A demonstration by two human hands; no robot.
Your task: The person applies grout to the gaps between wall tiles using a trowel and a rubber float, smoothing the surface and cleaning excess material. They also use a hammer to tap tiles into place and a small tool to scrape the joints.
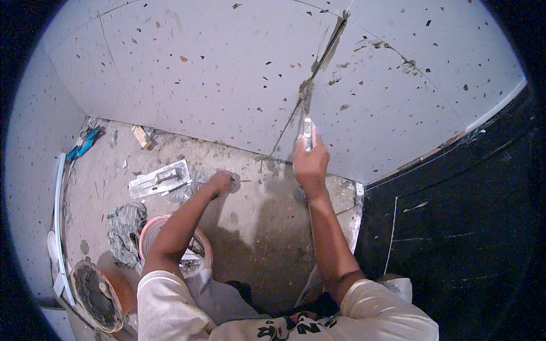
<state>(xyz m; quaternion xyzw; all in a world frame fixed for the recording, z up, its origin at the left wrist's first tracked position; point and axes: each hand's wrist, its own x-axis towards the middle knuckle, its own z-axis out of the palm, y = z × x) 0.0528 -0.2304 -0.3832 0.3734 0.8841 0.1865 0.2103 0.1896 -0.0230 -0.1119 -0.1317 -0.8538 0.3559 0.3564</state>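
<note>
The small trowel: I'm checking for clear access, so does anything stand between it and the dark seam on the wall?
Nothing visible does. The right grip holds the small trowel with its blade at the dark seam; the left grip is off to the left, over the floor.

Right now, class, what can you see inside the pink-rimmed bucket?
In the bucket, a pale piece and darker bits show; the left arm hides much of the inside.
</note>
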